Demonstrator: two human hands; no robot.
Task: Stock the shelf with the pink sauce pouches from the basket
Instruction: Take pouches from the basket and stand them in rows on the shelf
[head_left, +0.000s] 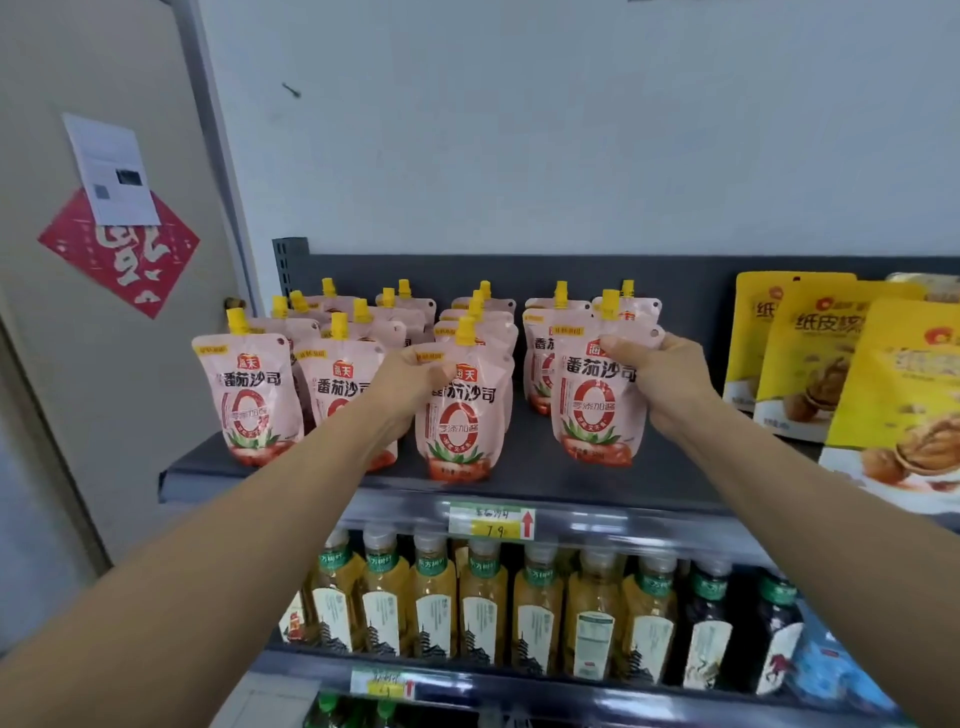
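Note:
Several pink sauce pouches with yellow spouts stand in rows on the dark top shelf (561, 478). My left hand (415, 384) grips the upper left edge of a front pouch (462, 421) in the third row from the left. My right hand (660, 374) grips the top right corner of another front pouch (597, 410) in the rightmost row. Both held pouches stand upright with their bases on the shelf. Two more front pouches (249, 395) stand at the left, the second partly hidden behind my left forearm. The basket is out of view.
Yellow walnut snack bags (831, 364) stand right of the pouches on the same shelf. Below, a row of tea bottles (483, 603) fills the lower shelf, under a price tag (491, 522). A door with a red paper (119, 249) is at the left.

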